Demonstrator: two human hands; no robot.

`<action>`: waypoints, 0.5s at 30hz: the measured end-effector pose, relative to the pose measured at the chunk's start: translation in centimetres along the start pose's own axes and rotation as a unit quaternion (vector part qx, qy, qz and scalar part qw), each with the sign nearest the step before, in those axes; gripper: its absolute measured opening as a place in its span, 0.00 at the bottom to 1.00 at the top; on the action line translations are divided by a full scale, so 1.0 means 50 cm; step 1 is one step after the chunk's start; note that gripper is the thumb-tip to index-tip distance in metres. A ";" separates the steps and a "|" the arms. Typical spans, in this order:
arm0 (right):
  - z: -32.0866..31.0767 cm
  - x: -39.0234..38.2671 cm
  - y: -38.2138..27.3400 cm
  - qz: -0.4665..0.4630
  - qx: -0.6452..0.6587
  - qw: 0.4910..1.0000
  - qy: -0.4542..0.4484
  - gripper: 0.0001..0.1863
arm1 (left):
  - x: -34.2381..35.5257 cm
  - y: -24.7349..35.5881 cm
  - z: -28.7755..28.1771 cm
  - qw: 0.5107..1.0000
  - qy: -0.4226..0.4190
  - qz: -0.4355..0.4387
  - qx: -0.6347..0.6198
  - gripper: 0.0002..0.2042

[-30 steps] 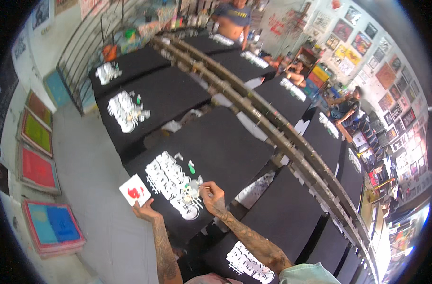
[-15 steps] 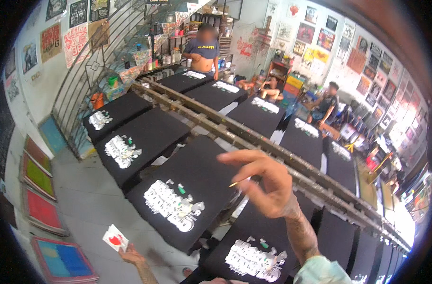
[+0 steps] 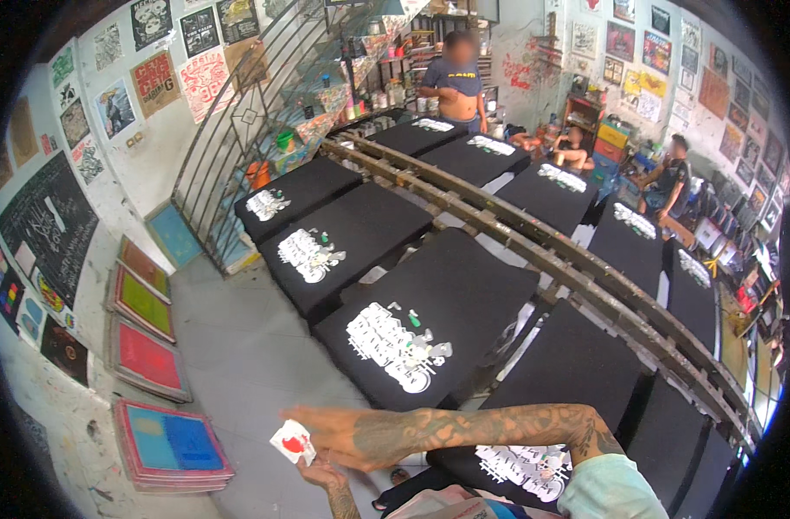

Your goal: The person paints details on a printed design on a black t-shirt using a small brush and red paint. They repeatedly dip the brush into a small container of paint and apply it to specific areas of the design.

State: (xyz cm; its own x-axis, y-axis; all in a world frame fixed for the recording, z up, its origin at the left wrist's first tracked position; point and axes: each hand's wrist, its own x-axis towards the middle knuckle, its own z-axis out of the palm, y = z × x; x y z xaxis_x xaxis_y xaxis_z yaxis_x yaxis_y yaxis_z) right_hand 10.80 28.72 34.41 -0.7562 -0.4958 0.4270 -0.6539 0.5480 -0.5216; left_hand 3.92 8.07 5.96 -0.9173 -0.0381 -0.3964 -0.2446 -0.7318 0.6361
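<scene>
- Dark board [image 3: 49, 227] with pale markings, fixed to the left wall.
- Framed screens [image 3: 148, 353], green, red and blue among them, propped in a row along the foot of the left wall, well apart from the counter [image 3: 533, 258].
- Orange container [image 3: 258, 176], near the counter's far left corner, beside a dark metal stair railing [image 3: 248, 112].
- White card [image 3: 289, 445], small, bearing a red patch; off the counter's near left edge, above the floor, in the left hand.
- Left hand [image 3: 323, 472], beneath and beside the card; grip clamped on the card near its lower edge.
- Right hand [image 3: 339, 435], blurred, reaching leftward to the card and covering part of the left hand; contact with the card uncertain. Whether its grip is apart or together cannot be told.
- White print [image 3: 395, 348], with grey and green pieces, toward the left edge of a black cloth panel [image 3: 473, 285] laid on the counter.
- Standing person [image 3: 456, 91], dark top, at the counter's far end.
- Second white print [image 3: 525, 471], at the counter's near edge, partly hidden by the tattooed right forearm [image 3: 499, 431].
- Seated person [image 3: 672, 180], dark clothing, beyond the counter's right edge.
- Wall prints [image 3: 646, 82], many, in rows on the right wall.
</scene>
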 end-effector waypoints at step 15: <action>-0.529 -0.709 -0.712 0.447 -0.608 0.362 0.547 0.03 | -0.027 -0.014 0.052 0.997 0.048 -0.029 0.059 0.23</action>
State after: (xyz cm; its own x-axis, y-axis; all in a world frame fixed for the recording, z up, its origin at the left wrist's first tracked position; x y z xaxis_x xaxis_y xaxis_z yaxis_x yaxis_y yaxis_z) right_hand 60.22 44.60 57.35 0.1999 0.4457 0.8726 0.8400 0.3805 -0.3868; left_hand 4.51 10.38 7.78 -0.8672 -0.0666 -0.4936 -0.3374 -0.6503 0.6806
